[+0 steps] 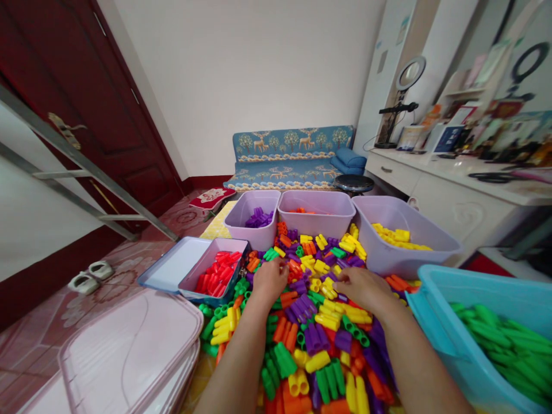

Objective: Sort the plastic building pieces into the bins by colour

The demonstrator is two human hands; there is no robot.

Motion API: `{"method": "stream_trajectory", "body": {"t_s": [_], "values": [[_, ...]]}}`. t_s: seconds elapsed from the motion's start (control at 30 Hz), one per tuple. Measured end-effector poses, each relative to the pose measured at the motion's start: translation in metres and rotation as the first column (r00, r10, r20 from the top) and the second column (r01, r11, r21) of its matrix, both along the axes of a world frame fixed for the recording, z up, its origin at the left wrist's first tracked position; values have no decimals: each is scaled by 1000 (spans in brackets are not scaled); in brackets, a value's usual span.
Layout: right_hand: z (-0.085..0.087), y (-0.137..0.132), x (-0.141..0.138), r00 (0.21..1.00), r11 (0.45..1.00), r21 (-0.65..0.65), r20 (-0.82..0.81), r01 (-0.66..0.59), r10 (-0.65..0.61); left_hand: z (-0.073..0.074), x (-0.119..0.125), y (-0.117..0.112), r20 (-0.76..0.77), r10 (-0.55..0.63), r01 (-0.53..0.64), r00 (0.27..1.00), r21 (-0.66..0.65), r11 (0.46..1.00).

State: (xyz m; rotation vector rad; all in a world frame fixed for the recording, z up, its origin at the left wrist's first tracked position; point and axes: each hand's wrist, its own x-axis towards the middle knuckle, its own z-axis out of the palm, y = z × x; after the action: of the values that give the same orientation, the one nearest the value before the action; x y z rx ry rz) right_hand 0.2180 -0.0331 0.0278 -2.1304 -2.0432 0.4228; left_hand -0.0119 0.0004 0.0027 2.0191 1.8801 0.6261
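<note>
A heap of plastic bullet-shaped building pieces (pixel 317 339) in purple, yellow, green, orange and red covers the table, many joined in rows. My left hand (pixel 270 280) is over its far left part, fingers curled beside some red-orange pieces (pixel 295 269); whatever they hold is hidden. On the right, my right hand (pixel 362 286) hovers low with fingers bent and apart, close to several yellow pieces (pixel 328 288). Sorted colours lie in bins around the heap: purple pieces (pixel 259 218), yellow pieces (pixel 399 236), red pieces (pixel 219 273) and green pieces (pixel 502 336).
Lilac bins (pixel 317 217) line the far side, the middle one with orange pieces. A turquoise bin (pixel 435 313) stands at the right. Stacked pale lids (pixel 129 351) lie at the near left. Beyond are a blue patterned sofa (pixel 293 167), a metal ladder (pixel 81 158) and a white dresser (pixel 466 201).
</note>
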Motion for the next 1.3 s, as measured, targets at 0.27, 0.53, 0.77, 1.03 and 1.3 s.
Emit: {"method": "stream_trajectory", "body": {"t_s": [0.27, 0.53, 0.77, 1.03, 1.3], "values": [[-29, 7, -29, 960, 973, 89, -164, -214, 226, -19, 8, 6, 453, -259, 302, 853, -23, 953], [-29, 10, -37, 742, 959, 233, -613, -158, 271, -16, 9, 5, 759, -275, 399, 591, 22, 917], [-23, 11, -44, 566, 958, 241, -772, -158, 288, -7, 9, 7, 879, -214, 344, 426, 61, 937], [-20, 14, -42, 597, 920, 389, -729, -38, 333, -2, 15, 3, 868, -242, 337, 434, 93, 937], [-17, 14, -44, 519, 920, 388, -776, -55, 358, -6, 16, 6, 745, -343, 315, 572, 186, 931]]}}
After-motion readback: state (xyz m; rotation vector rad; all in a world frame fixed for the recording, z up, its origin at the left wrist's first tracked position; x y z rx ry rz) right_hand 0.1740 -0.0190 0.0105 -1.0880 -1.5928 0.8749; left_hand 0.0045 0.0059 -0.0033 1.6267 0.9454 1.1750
